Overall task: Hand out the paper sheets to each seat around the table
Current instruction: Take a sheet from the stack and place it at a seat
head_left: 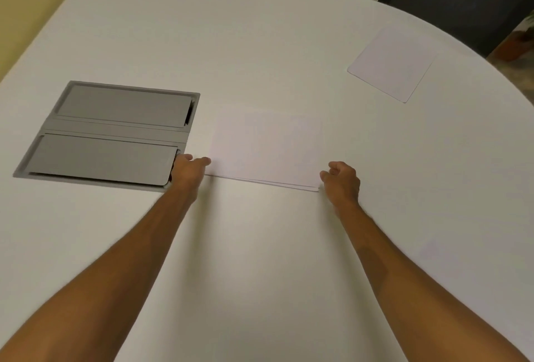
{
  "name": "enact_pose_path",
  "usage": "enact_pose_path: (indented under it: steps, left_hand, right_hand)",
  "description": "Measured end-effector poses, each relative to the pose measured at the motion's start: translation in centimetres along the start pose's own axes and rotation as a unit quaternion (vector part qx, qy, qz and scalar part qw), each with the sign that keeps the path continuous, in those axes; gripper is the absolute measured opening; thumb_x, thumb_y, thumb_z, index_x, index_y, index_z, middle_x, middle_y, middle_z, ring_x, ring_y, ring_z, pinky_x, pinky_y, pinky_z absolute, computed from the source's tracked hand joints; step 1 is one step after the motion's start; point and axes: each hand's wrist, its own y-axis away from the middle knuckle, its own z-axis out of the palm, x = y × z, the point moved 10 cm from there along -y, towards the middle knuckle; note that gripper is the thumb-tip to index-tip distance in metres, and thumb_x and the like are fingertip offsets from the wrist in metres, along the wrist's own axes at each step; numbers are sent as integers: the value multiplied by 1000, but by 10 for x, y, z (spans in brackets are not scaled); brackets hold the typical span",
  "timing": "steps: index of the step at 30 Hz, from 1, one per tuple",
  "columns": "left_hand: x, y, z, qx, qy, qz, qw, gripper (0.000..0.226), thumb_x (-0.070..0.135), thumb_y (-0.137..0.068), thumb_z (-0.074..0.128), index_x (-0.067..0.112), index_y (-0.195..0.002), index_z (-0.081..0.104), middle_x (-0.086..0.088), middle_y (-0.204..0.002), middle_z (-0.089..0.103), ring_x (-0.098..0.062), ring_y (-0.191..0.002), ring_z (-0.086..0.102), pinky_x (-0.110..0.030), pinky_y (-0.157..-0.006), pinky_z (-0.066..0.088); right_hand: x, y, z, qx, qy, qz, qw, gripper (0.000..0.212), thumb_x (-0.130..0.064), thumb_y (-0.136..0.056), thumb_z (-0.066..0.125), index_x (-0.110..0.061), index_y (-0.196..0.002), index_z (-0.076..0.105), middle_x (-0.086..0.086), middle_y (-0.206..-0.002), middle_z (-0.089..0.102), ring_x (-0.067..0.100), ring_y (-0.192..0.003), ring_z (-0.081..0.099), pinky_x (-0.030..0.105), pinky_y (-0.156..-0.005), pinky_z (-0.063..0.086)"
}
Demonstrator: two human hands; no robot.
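Hands: your left hand (189, 166) and right hand (342, 178) curl loosely at the near corners of the paper stack (265, 148), mid-table (260, 44); grip unclear. 1 sheet (391, 64) lies far right. Risk: thin sheets cling, so you lift 2.

Both arms are stretched forward, forearms bare. The left hand (189, 168) is held palm-down, fingers extended; the right hand (342, 179) is loosely curled.
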Motion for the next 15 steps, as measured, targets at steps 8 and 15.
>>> enact_pose_path:
  steps: [8,15]
  left_hand:
    - [9,-11,16,6,-12,-27,1000,19,2,-82,74,4,-95,60,-8,-81,57,-18,-65,52,-30,-57,52]
    - [4,-15,17,15,-44,-32,998,22,-8,-76,77,2,-91,63,-8,-85,61,-20,-70,57,-31,-57,54]
  right_hand:
    - [19,-25,4,42,-100,100,989,21,-6,-86,71,-2,-106,68,19,-104,73,38,-90,73,51,-80,62]
    - [28,-32,7,28,-117,151,981,24,-4,-80,82,2,-101,72,16,-102,71,28,-76,66,47,-74,64]
